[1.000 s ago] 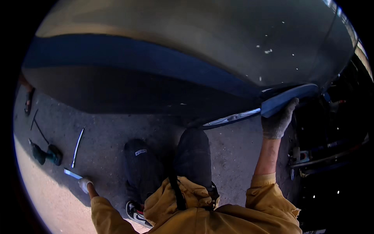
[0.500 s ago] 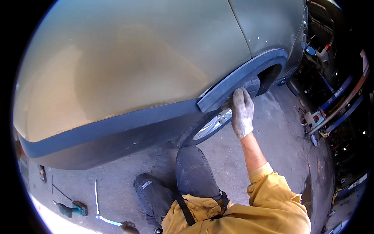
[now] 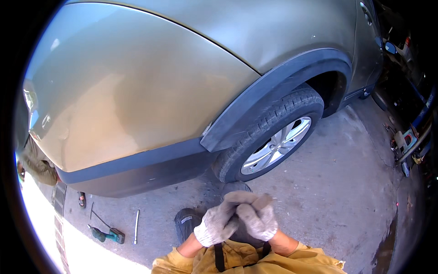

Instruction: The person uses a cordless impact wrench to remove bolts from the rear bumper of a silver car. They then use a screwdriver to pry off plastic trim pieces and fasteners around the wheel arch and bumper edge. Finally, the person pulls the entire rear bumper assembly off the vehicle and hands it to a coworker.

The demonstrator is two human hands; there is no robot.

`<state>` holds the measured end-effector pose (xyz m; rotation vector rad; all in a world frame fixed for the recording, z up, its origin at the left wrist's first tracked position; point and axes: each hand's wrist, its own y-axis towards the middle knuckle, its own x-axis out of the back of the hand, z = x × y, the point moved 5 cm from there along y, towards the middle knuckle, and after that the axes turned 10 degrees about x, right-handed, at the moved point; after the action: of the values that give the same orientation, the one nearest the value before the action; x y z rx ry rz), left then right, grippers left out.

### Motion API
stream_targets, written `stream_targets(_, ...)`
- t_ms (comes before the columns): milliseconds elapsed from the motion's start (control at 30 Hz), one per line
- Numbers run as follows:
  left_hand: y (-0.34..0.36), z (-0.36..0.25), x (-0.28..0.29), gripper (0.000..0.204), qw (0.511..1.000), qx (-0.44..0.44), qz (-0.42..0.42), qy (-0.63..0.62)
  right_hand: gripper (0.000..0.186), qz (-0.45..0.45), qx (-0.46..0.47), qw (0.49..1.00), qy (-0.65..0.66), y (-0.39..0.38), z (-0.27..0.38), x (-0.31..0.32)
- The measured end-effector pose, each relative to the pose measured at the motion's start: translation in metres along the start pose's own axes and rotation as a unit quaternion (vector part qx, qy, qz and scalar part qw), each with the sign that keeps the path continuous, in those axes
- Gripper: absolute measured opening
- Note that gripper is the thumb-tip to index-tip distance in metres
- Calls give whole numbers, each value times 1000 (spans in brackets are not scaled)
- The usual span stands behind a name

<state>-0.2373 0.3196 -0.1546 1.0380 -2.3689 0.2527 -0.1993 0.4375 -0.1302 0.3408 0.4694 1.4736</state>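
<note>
Both my hands, in worn whitish-grey work gloves, meet in front of my body above my knees. My left hand [image 3: 218, 224] has its fingers bent and reaching across the right one. My right hand [image 3: 258, 223] is closed, its fingers curled toward the left. A small grey-brown piece [image 3: 262, 201] shows at the fingertips; whether it is glove or a held part I cannot make out. Ahead stands a car with a dark wheel-arch trim [image 3: 280, 80] over a tyre [image 3: 264, 130] with a silver rim [image 3: 277, 146]. The trim's front end stands out beside the bumper [image 3: 150, 160].
On the floor at left lie a green cordless power tool [image 3: 107, 234], a thin dark rod [image 3: 98, 214] and a silver bar [image 3: 136, 227]. Beyond them are a sandalled foot [image 3: 82, 200] and another person's trouser leg [image 3: 39, 164]. A floor grate [image 3: 59, 210] runs there. Equipment [image 3: 406, 141] stands at right.
My right hand has left the wheel-arch trim and come back toward my body. My left hand has come up from the lower left to join it. The view has shifted, showing more wheel.
</note>
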Motion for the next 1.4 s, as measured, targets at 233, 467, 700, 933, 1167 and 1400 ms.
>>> stream_targets(233,72,-128,67,44,832,-263,-457,173,55,-151,151,977,9,26,70,123)
stream_targets(467,105,-149,75,30,777,-90,-577,237,66,-184,233,953,-61,94,138,135)
stream_targets(700,116,-163,86,18,823,-75,-520,218,58,-175,366,912,-58,173,218,127)
stream_targets(933,119,-144,92,21,806,-132,-557,149,57,-123,341,915,-176,238,245,32)
stream_targets(1167,128,-137,81,22,837,-155,-515,101,61,58,247,915,-313,269,204,43)
stream_targets(1400,133,-131,85,17,865,-147,-466,110,56,67,268,855,-438,273,181,57)
